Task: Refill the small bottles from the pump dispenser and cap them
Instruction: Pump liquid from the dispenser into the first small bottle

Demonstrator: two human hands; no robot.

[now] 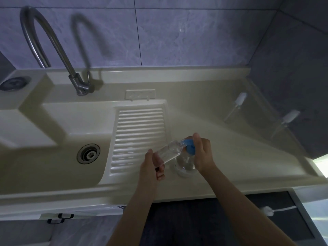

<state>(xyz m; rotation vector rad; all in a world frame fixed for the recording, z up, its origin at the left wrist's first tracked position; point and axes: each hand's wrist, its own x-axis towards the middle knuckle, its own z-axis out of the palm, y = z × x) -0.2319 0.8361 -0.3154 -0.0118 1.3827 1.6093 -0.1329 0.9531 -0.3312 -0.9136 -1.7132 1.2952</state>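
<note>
My left hand (154, 164) grips a small clear bottle (169, 152) by its lower end, tilted so its mouth meets the blue pump head (189, 146). The pump dispenser (185, 165) is a clear bottle standing on the counter under that head. My right hand (202, 153) rests over the blue pump head, fingers on top of it. Two more small clear bottles with white caps stand at the right, one (237, 107) further back and one (285, 122) nearer the counter's right end.
A cream sink basin with a metal drain (88, 153) lies to the left, with a ribbed washboard slope (139, 137) beside it. A curved steel faucet (53, 45) rises at the back left. The counter's front edge (124, 194) runs just below my hands.
</note>
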